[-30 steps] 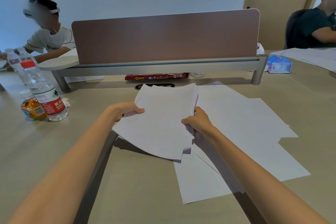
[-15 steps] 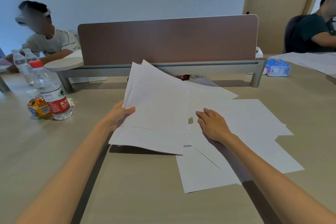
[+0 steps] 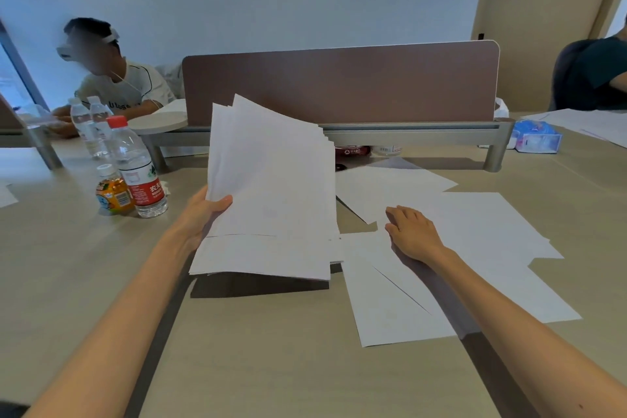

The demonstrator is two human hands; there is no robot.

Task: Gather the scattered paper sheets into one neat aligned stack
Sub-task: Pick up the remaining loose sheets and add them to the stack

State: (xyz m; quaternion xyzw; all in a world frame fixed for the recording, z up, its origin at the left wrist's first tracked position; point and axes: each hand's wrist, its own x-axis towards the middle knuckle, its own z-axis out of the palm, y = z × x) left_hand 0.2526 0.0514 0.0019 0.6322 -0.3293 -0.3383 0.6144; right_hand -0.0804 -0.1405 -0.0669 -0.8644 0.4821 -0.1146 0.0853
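**One bundle in hand, loose sheets left to collect**

The left hand [image 3: 203, 217] has its grip pinched on the left edge of a bundle of white paper sheets [image 3: 271, 193]. The thumb lies on the front face and the fingers are hidden behind. The bundle is tilted up off the beige worktop [image 3: 271, 366], with its top corners fanned and uneven. At three o'clock from it, the right hand [image 3: 412, 234] has its grip spread, fingers straight and flat on the loose white paper sheets [image 3: 492, 241], holding nothing.

I judge the gathering roughly half done. One bundle is collected but not yet squared. At least four loose sheets lie overlapping from one to five o'clock of the bundle, and the overlaps hide the exact count. Those are left to pick up, then the whole stack to even out.

At ten o'clock stand three clear plastic water bottles [image 3: 135, 166] and one small orange drink bottle [image 3: 113, 193]. At twelve o'clock is one brown divider panel [image 3: 373, 85].
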